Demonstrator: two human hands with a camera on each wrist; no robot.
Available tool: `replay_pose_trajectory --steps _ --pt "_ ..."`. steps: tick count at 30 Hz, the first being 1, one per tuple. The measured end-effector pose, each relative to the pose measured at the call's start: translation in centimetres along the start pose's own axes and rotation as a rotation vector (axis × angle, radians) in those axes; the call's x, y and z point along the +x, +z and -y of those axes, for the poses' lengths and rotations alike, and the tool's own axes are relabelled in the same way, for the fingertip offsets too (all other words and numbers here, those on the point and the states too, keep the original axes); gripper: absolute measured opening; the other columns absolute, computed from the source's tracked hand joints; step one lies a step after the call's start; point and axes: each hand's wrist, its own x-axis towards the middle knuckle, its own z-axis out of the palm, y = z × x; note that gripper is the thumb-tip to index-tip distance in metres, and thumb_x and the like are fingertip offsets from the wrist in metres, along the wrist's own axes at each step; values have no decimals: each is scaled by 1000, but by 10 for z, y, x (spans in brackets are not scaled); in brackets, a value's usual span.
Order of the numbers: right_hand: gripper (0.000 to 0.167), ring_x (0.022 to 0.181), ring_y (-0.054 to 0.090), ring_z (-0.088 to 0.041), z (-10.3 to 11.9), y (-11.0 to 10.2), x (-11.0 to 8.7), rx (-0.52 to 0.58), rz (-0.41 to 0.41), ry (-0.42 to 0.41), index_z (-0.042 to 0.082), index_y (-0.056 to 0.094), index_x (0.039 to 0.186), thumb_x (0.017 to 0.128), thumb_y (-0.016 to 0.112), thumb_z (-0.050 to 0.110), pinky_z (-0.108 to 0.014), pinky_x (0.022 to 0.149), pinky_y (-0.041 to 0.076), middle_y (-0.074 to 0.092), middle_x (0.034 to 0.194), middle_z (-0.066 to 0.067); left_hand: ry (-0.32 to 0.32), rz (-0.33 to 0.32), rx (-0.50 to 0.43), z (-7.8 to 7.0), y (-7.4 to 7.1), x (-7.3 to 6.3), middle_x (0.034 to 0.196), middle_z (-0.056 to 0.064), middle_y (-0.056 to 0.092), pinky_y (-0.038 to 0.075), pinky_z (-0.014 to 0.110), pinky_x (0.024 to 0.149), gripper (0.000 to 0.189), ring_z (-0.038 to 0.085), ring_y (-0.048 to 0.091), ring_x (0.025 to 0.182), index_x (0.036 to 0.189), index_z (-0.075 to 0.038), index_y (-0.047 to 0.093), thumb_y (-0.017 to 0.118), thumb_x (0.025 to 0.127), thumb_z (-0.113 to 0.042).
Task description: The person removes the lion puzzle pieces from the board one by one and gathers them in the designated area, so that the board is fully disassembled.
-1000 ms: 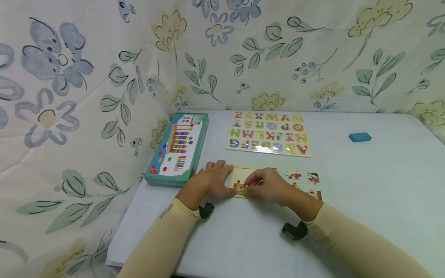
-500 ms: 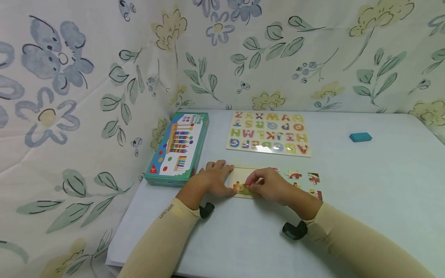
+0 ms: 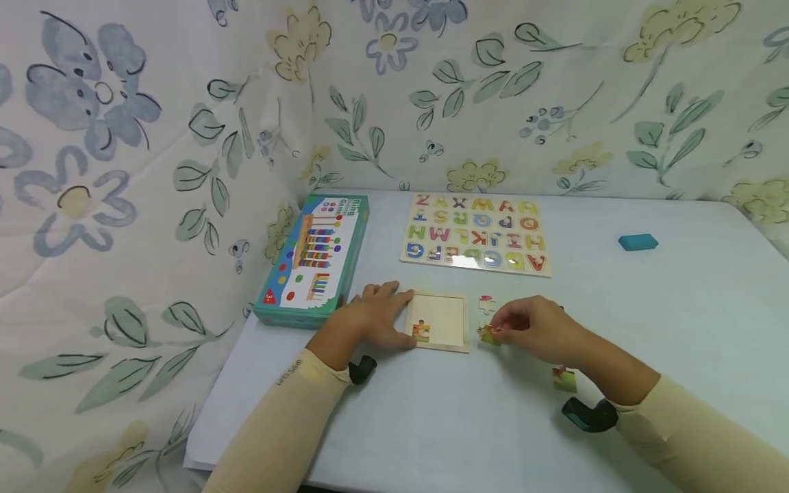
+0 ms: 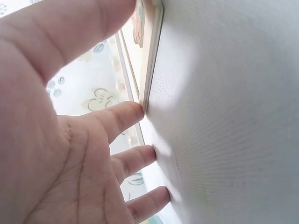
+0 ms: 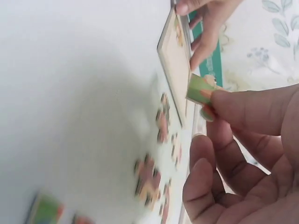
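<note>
A square wooden puzzle tray [image 3: 448,322] lies on the table, with one jigsaw piece [image 3: 421,332] in its lower left corner. My left hand [image 3: 372,318] rests at the tray's left side with fingers spread; in the left wrist view, the thumb and index finger [image 4: 126,116] touch its edge. To the right of the tray, my right hand [image 3: 536,332] pinches a green and orange jigsaw piece [image 5: 200,89] between thumb and fingers. The held piece is off the table, tilted, in the right wrist view. A red and white piece [image 3: 487,303] lies just beyond the right fingertips.
More loose jigsaw pieces [image 5: 148,179] lie under and around the right hand, one of them [image 3: 564,378] below its wrist. An alphabet board [image 3: 474,236] lies behind the tray. A boxed ring game [image 3: 314,260] is at the left, a teal block [image 3: 638,242] at the far right.
My right hand has moved right, from over the tray to beside it, with the green and orange jigsaw piece. The corner piece stays in the tray. My left hand has hardly moved.
</note>
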Motion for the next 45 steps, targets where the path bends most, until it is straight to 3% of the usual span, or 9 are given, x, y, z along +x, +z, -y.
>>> replay_pose_trajectory --steps 11,17,25,30,38,45 --pt "14 83 60 -18 -36 -9 -39 -65 47 31 16 76 100 87 81 15 -25 66 52 70 90 3 7 -6 13 1 0 2 172 5 14 23 66 119 98 38 17 154 164 -31 24 73 85 -61" --pt "11 80 56 -16 -45 -2 -43 -186 -13 -16 18 75 98 89 79 12 -24 64 48 65 85 6 9 -1 15 -1 0 0 172 5 15 21 63 122 97 38 16 155 164 -31 24 73 86 -61" --pt "13 77 53 -13 -37 6 -40 -295 -55 -57 17 73 97 87 81 15 -23 63 47 63 83 8 11 -4 4 -2 1 -1 172 5 15 21 63 122 96 38 16 155 164 -31 25 73 86 -60" --pt "25 80 53 -14 -17 13 -25 -325 -70 -73 16 75 108 86 84 25 -26 66 49 64 92 5 5 -1 13 -2 0 0 172 4 15 21 63 122 97 37 16 155 164 -31 24 74 86 -59" --pt "34 95 56 -18 29 46 25 -356 -49 -161 14 72 118 87 81 25 -38 84 51 64 109 -3 14 17 0 2 -1 0 172 1 14 27 63 119 95 36 15 156 164 -33 24 74 86 -57" --pt "39 105 60 -22 52 67 56 -367 -26 -205 14 71 122 87 81 26 -44 94 53 62 116 -6 -4 36 16 5 -5 -2 173 -3 11 20 77 113 96 32 12 158 163 -39 21 74 86 -59"
